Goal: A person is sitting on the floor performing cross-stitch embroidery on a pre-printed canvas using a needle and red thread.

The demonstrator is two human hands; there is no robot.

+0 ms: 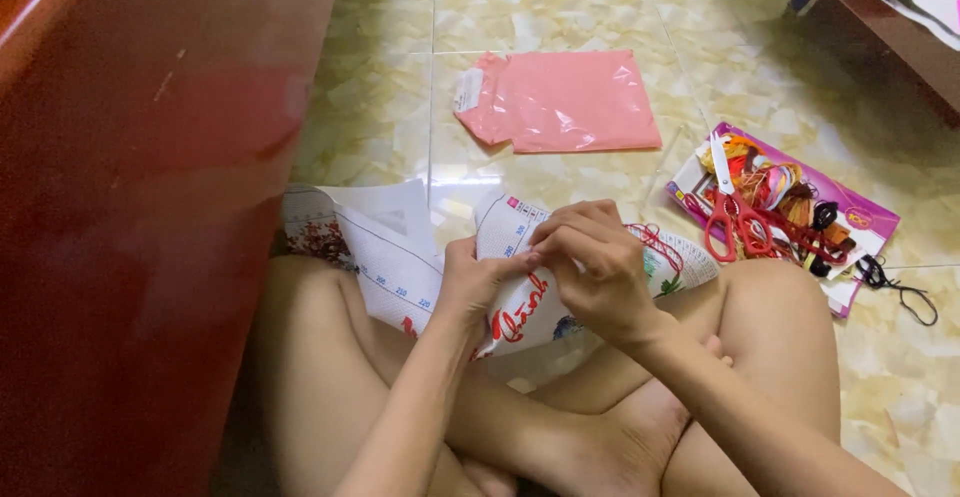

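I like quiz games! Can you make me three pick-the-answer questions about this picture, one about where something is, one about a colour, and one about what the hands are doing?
1. Where do the scissors lie?
A. On the purple card of threads on the floor
B. On the pink bag
C. In the person's lap

2. What colour are the scissor handles?
A. Blue
B. Red
C. Green

3. What are the two hands doing?
A. Resting flat on the floor
B. Holding the scissors
C. Both pinching the white stitching cloth

Answers:
1. A: the scissors rest on the purple card with its bundles of thread, to the right of the knee.
2. B: both handle loops are red.
3. C: the left hand grips the white stitching cloth from below, and the right hand pinches at it from above, over the crossed legs. The pink bag lies untouched farther away.
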